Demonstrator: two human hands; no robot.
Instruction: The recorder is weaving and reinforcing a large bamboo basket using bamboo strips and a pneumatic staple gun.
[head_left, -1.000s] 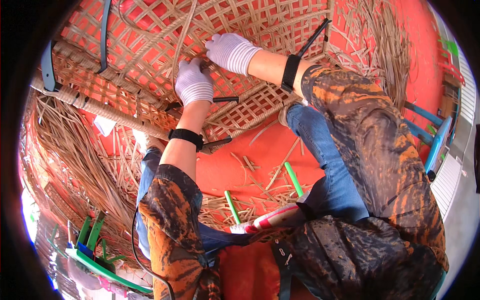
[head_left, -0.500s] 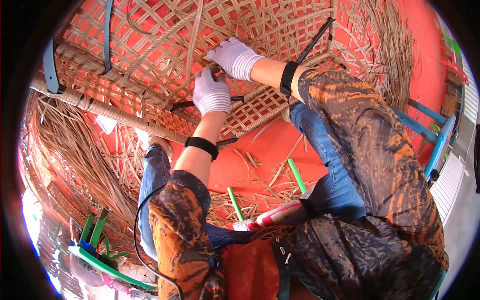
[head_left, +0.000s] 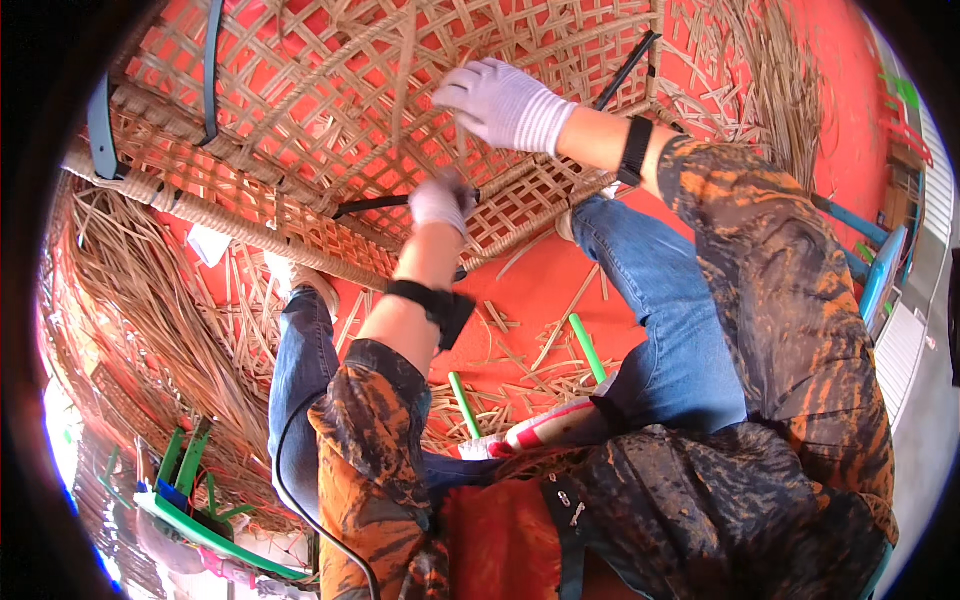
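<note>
A large piece of openwork weaving in tan cane strips (head_left: 330,110) spreads before me on a dark frame wound with cane. My right hand (head_left: 510,105), in a pale knitted glove, hovers over the far middle of the weave, fingers loosely bent and apart from the thumb. Nothing shows in its grasp. Lower and to the left, my gloved left hand (head_left: 443,200) is beside a black frame bar (head_left: 375,205); motion blurs its fingers, and I cannot tell whether it holds anything. An upright flat cane strip (head_left: 404,75) crosses the weave left of my right hand.
Long cane bundles lie at the left (head_left: 150,290) and far right (head_left: 775,90). Cane scraps (head_left: 540,365) litter the red floor (head_left: 490,345). Between my legs are a red-and-white roll (head_left: 550,425) and green sticks (head_left: 587,347). A blue stool (head_left: 885,265) stands at right.
My hands, close together before, have moved apart: the right has shifted right, and the left has dropped lower and towards me. My right forearm has swung to the right.
</note>
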